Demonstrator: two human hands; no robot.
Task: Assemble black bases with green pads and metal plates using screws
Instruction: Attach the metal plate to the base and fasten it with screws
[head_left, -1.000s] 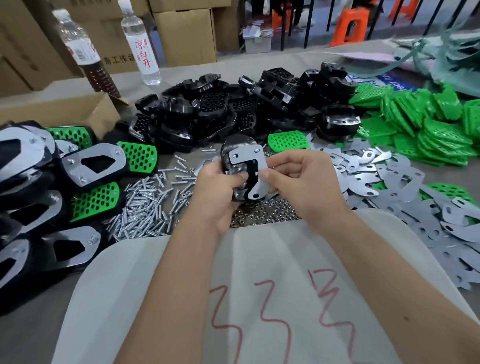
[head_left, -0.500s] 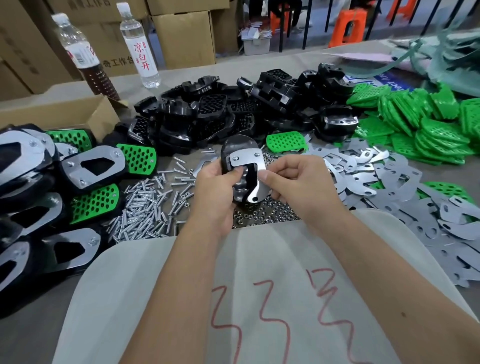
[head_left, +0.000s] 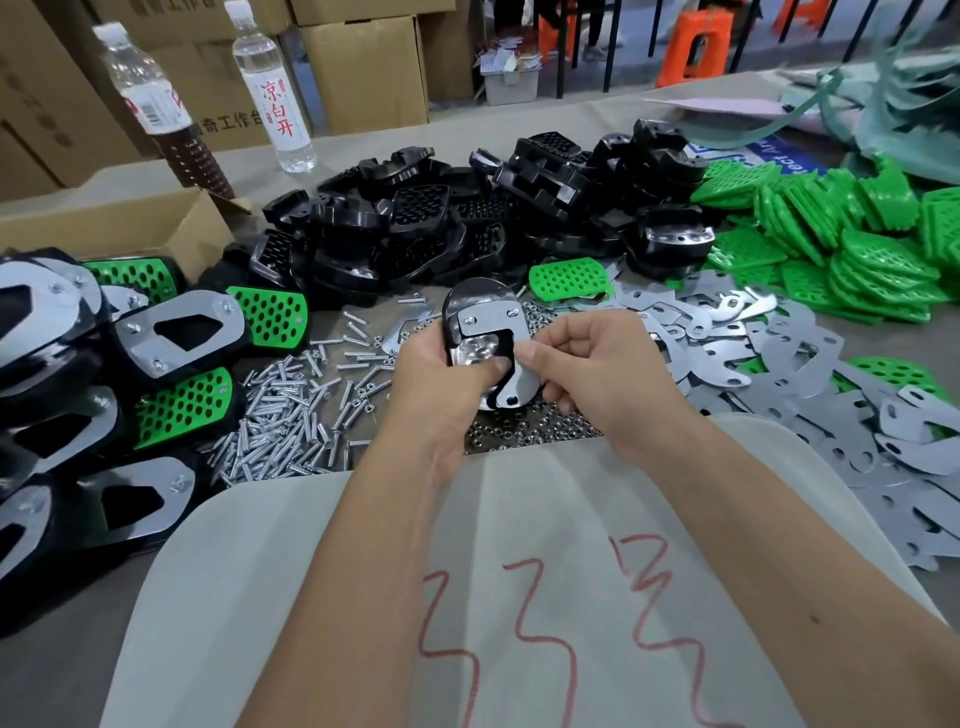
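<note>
Left hand (head_left: 441, 384) curled round a black base (head_left: 475, 301) held upright above the counter (head_left: 545, 130), thumb pressed into the cut-out of the metal plate (head_left: 488, 325) on its face. Right hand (head_left: 597, 374) pinching the lower right edge of that plate between thumb and forefinger, remaining fingers curled beneath. Two screw heads visible along the plate's upper edge, an open hole at its lower tip.

Directly under the held piece, a scatter of small nuts (head_left: 524, 431). Just to the left, a heap of loose screws (head_left: 291, 410). Behind, across the middle of the counter, a pile of bare black bases (head_left: 467, 218). One loose green pad (head_left: 569, 280) lying flat beside that pile. To the right, a spread of loose metal plates (head_left: 779, 353), with a stack of green pads (head_left: 852, 244) beyond it. At far left, finished assemblies (head_left: 176, 332) with plates and green pads, stacked against each other. An open cardboard box (head_left: 130, 228) behind them, and two bottles (head_left: 270, 93) standing upright near the far edge. Nearest the body, a pale cloth (head_left: 519, 571) with red scrawled marks, both forearms crossing over it.
</note>
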